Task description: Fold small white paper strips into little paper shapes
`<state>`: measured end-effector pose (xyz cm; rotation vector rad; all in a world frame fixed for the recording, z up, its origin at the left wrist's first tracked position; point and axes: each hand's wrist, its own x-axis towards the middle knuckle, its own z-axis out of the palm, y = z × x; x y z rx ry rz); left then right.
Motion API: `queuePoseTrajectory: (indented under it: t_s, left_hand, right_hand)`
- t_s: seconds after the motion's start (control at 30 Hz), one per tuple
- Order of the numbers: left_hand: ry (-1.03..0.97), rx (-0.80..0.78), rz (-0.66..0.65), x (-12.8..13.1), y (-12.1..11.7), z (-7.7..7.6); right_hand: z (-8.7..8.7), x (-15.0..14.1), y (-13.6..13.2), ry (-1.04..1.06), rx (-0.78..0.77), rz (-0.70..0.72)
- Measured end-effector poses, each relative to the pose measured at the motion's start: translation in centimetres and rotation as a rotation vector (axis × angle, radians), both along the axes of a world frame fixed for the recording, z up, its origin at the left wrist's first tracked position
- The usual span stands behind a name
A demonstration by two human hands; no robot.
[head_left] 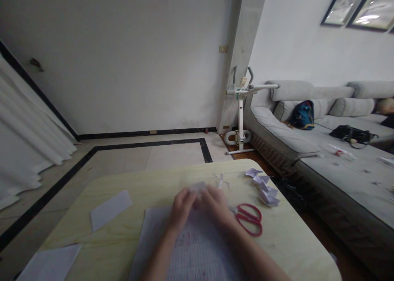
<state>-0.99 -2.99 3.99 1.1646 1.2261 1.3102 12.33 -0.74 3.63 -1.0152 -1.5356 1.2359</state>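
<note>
Between my two hands is a small piece of white paper [197, 186], held over the far edge of a lined sheet [191, 248]. My left hand [184, 203] closes on its left side with thumb and fingers. On its right side, my right hand [214, 202] is curled against the paper and smeared by motion. Red-handled scissors [248, 219] lie just right of my right hand, blades partly hidden behind it. Thin paper scraps [221, 180] lie beyond that hand. Several folded paper pieces [264, 187] stand in a row at the table's right side.
The pale wooden table [295, 240] has rounded corners. On its left lie a white paper sheet [111, 210] and, nearer, another sheet [51, 263]. Beyond are white exercise equipment [241, 113] and a grey sofa [338, 178] with a blue backpack [304, 115] and a black bag [352, 134].
</note>
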Motion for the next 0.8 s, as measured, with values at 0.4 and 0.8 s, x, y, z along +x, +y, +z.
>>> queuePoseTrajectory:
  t_s: [0.4, 0.8]
  left_hand:
    - [0.154, 0.04, 0.098, 0.07, -0.24, -0.92]
    - [0.073, 0.004, -0.018, 0.24, -0.24, -0.49]
  right_hand:
    - [-0.22, -0.01, 0.25, -0.055, 0.063, -0.062]
    - [-0.63, 0.26, 0.43, 0.029, -0.019, -0.034]
